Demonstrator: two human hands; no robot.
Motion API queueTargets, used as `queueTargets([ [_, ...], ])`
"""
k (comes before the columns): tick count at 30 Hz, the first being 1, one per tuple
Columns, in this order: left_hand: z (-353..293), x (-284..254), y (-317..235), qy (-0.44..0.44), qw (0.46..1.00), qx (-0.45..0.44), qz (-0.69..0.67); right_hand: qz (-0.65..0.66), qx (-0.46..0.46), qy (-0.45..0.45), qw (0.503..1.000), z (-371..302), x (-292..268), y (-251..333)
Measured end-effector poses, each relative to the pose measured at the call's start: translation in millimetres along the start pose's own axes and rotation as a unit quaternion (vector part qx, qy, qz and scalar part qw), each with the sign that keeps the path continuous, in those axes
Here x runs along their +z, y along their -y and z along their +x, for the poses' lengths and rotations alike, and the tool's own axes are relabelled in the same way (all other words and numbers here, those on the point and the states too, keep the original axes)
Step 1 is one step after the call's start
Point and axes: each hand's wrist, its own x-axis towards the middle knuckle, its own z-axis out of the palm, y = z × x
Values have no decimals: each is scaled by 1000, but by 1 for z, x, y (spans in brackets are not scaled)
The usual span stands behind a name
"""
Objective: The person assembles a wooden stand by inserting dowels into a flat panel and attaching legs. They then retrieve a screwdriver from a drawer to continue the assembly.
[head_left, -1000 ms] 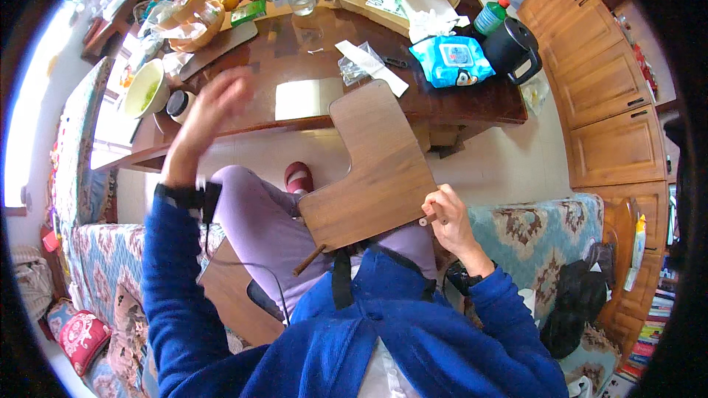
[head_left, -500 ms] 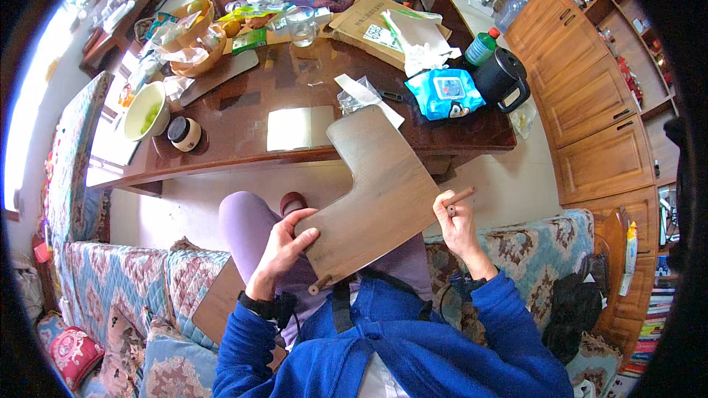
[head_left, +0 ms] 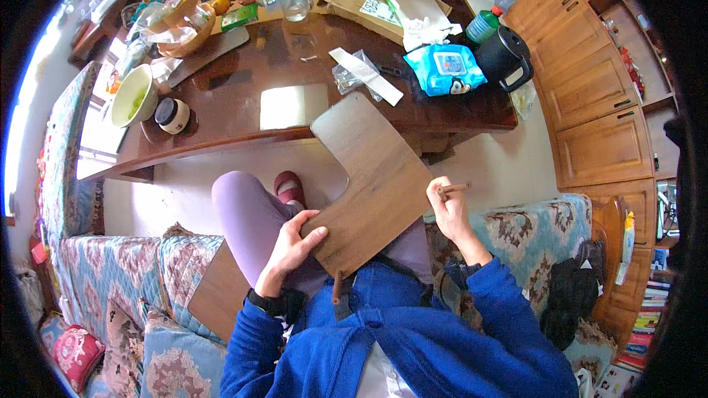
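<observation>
An L-shaped brown wood-grain board [head_left: 380, 188] is held tilted above my lap, its narrow arm pointing toward the table. My left hand [head_left: 293, 245] is closed on the board's left edge, thumb on the upper face. A short wooden dowel [head_left: 337, 291] sticks out at the board's near corner, toward my body. By the right corner, my right hand [head_left: 451, 214] is closed around what look like two short wooden dowels [head_left: 456, 188], their ends poking out past the fingers. Whether this hand also touches the board is hard to make out.
Ahead stands a dark glossy table [head_left: 228, 103] with a pack of wipes [head_left: 446, 70], a black kettle [head_left: 504, 59], a cardboard box [head_left: 354, 0], a bowl [head_left: 134, 96] and a jar [head_left: 172, 116]. Another brown board [head_left: 219, 291] leans on the patterned sofa [head_left: 122, 262] at my left.
The board has tipped and turned slightly, and its near-corner dowel now points toward my body. My right hand has turned a little with its dowels. The view has shifted slightly.
</observation>
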Motion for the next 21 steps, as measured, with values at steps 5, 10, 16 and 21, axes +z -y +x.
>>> queueTargets([
  [5,3,-1,4,23,999,-3,-49,31,-18,-16,999,-2,7,-4],
  [10,6,-1,12,44,993,-18,-112,10,-24,-29,999,-2,12,-10],
  [16,13,-3,18,38,996,-20,-79,20,-18,-36,999,0,15,-12],
  [21,10,0,13,43,993,-18,-110,36,-35,-27,998,-1,13,-14],
])
